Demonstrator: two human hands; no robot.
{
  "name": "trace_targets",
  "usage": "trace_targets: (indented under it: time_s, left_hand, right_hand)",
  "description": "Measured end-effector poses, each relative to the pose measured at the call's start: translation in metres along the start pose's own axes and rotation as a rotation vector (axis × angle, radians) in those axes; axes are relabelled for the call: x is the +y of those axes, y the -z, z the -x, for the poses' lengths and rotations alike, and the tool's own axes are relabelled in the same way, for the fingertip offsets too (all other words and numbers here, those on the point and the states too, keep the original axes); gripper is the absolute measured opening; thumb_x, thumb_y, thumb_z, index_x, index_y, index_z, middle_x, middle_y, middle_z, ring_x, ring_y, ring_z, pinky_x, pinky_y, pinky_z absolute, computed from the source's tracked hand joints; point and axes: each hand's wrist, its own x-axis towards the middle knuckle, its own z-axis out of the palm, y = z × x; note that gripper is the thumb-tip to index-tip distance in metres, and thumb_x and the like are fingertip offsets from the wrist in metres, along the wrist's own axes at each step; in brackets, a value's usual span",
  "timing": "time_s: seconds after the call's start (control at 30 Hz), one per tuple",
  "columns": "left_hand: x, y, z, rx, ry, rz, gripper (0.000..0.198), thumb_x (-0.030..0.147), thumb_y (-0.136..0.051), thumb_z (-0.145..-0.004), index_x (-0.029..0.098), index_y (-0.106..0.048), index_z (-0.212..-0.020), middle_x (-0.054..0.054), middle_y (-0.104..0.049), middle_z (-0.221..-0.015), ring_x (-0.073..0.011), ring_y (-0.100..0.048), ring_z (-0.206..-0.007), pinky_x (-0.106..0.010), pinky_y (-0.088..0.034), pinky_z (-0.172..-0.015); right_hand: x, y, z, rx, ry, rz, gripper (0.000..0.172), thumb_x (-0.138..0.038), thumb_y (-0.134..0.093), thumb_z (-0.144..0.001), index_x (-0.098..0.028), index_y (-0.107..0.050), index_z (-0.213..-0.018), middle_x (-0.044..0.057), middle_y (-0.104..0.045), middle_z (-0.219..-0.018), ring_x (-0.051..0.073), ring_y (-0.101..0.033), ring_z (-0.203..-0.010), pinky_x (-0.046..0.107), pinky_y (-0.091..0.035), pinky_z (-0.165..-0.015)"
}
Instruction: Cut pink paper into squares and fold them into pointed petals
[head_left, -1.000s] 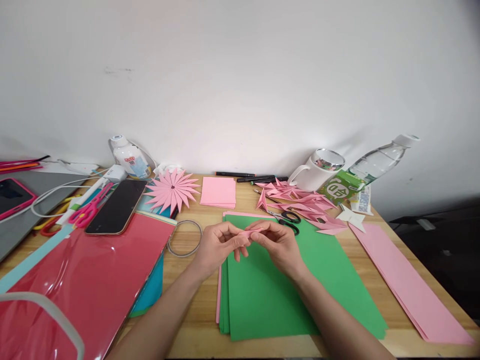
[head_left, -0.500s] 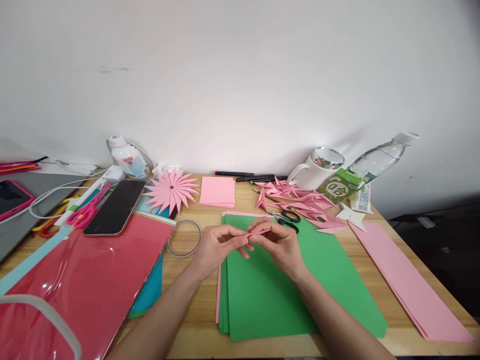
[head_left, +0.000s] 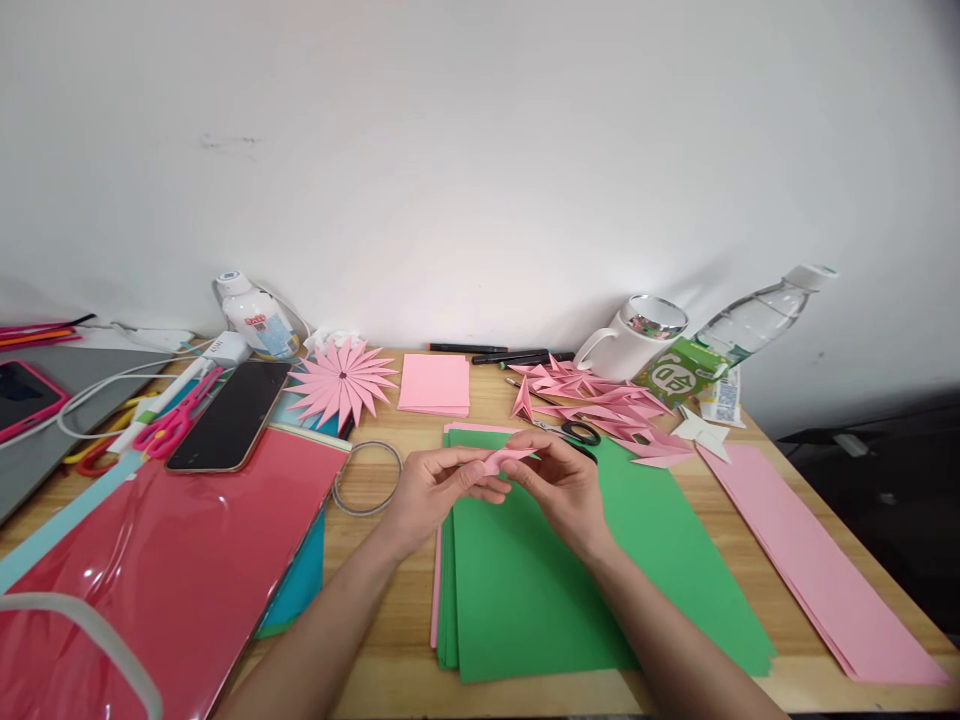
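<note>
A small piece of folded pink paper (head_left: 498,459) is pinched between both hands, above the top edge of a stack of green paper (head_left: 555,580). My left hand (head_left: 439,490) grips its left end between thumb and fingers. On the other side my right hand (head_left: 562,485) has thumb and fingertips closed on it, partly covering the paper. Just behind the right hand lie black-handled scissors (head_left: 577,433). Several folded pink paper pieces (head_left: 607,405) are heaped beyond them. A pink pointed paper star (head_left: 343,376) and a pile of pink paper squares (head_left: 434,382) rest at the back.
A tape roll (head_left: 367,478) lies left of my left hand. Further left are red sheets (head_left: 180,560), a phone (head_left: 229,415) and pink scissors (head_left: 176,415). At the back right stand a mug (head_left: 634,340) and a tilted bottle (head_left: 761,315); pink strips (head_left: 817,560) lie along the right edge.
The folded pink paper has turned in my fingers and shows more of its face. My left fingers have shifted beneath it. Objects on the table stay put.
</note>
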Motion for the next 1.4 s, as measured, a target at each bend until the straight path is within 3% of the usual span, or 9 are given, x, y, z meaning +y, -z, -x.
trace_targets:
  time_s: [0.1,0.27,0.4,0.6,0.73,0.83,1.07,1.27,1.4]
  left_hand:
    - [-0.001,0.002,0.0,-0.027,0.068,0.021,0.035,0.039,-0.064,-0.079,0.01,-0.068,-0.097,-0.011,-0.072,-0.083,-0.0238,-0.071,-0.073,-0.036,-0.059,-0.069]
    - [0.001,0.005,0.0,-0.11,0.099,-0.04,0.039,0.039,-0.064,-0.079,0.011,-0.064,-0.106,-0.014,-0.07,-0.099,-0.0239,-0.071,-0.078,-0.034,-0.058,-0.069]
    - [0.003,0.002,0.001,-0.041,0.09,-0.069,0.039,0.042,-0.065,-0.077,0.009,-0.064,-0.098,-0.013,-0.072,-0.086,-0.0222,-0.071,-0.072,-0.033,-0.058,-0.066]
    - [-0.004,0.001,0.001,0.005,0.044,-0.099,0.036,0.044,-0.065,-0.076,0.01,-0.058,-0.087,-0.009,-0.07,-0.077,-0.0195,-0.07,-0.063,-0.031,-0.057,-0.06]
    - [-0.014,0.002,0.001,0.061,-0.064,-0.236,0.029,0.042,-0.055,-0.084,0.013,-0.056,-0.086,-0.004,-0.066,-0.068,-0.0162,-0.067,-0.058,-0.027,-0.055,-0.055]
    - [-0.016,0.0,0.002,0.056,-0.093,-0.285,0.028,0.041,-0.053,-0.086,0.013,-0.055,-0.089,-0.006,-0.067,-0.073,-0.0171,-0.068,-0.061,-0.029,-0.056,-0.057]
    - [-0.014,-0.003,0.004,0.073,-0.119,-0.261,0.026,0.039,-0.056,-0.084,0.013,-0.057,-0.086,-0.007,-0.069,-0.074,-0.0189,-0.069,-0.064,-0.032,-0.058,-0.061]
    - [-0.027,0.002,0.001,0.214,-0.185,-0.344,0.019,0.032,-0.061,-0.08,0.015,-0.063,-0.086,-0.005,-0.071,-0.079,-0.0184,-0.07,-0.071,-0.03,-0.057,-0.07]
    - [-0.026,0.002,-0.001,0.192,-0.109,-0.26,0.023,0.032,-0.067,-0.074,0.014,-0.063,-0.087,-0.007,-0.072,-0.086,-0.0198,-0.07,-0.077,-0.033,-0.057,-0.076]
  right_hand:
    - [0.002,-0.001,0.001,0.045,-0.07,-0.022,0.015,-0.023,-0.074,-0.07,-0.021,-0.067,-0.084,0.0,-0.065,-0.077,0.013,-0.061,-0.069,0.026,-0.054,-0.064]
    - [0.0,-0.005,0.0,0.043,-0.138,-0.087,0.019,-0.028,-0.074,-0.07,-0.02,-0.065,-0.083,0.0,-0.065,-0.073,0.014,-0.062,-0.066,0.027,-0.057,-0.061]
    - [-0.002,-0.006,0.0,0.044,-0.13,-0.079,0.021,-0.028,-0.075,-0.069,-0.02,-0.064,-0.084,-0.001,-0.064,-0.074,0.012,-0.062,-0.063,0.026,-0.056,-0.059]
    - [-0.001,-0.003,0.0,-0.064,-0.19,-0.007,0.047,-0.03,-0.079,-0.064,-0.02,-0.057,-0.104,0.002,-0.066,-0.08,0.015,-0.064,-0.069,0.029,-0.055,-0.063]
    - [0.002,-0.002,0.001,-0.095,-0.201,0.015,0.04,-0.033,-0.075,-0.068,-0.019,-0.058,-0.101,0.002,-0.067,-0.076,0.015,-0.063,-0.068,0.03,-0.053,-0.064]
    - [0.003,-0.003,0.003,-0.074,-0.172,-0.001,0.035,-0.032,-0.075,-0.069,-0.02,-0.058,-0.097,0.001,-0.066,-0.076,0.014,-0.062,-0.068,0.029,-0.053,-0.067]
    - [0.003,-0.004,0.005,-0.017,-0.127,0.019,0.043,-0.03,-0.075,-0.07,-0.023,-0.049,-0.103,-0.003,-0.063,-0.069,0.014,-0.062,-0.064,0.029,-0.052,-0.064]
    - [0.004,-0.005,0.002,0.0,-0.075,0.019,0.047,-0.029,-0.077,-0.067,-0.024,-0.052,-0.106,0.005,-0.062,-0.099,0.019,-0.061,-0.092,0.031,-0.054,-0.071]
    - [0.005,-0.004,0.001,-0.043,-0.097,-0.035,0.043,-0.029,-0.073,-0.073,-0.024,-0.051,-0.11,0.004,-0.065,-0.094,0.016,-0.063,-0.081,0.032,-0.054,-0.071]
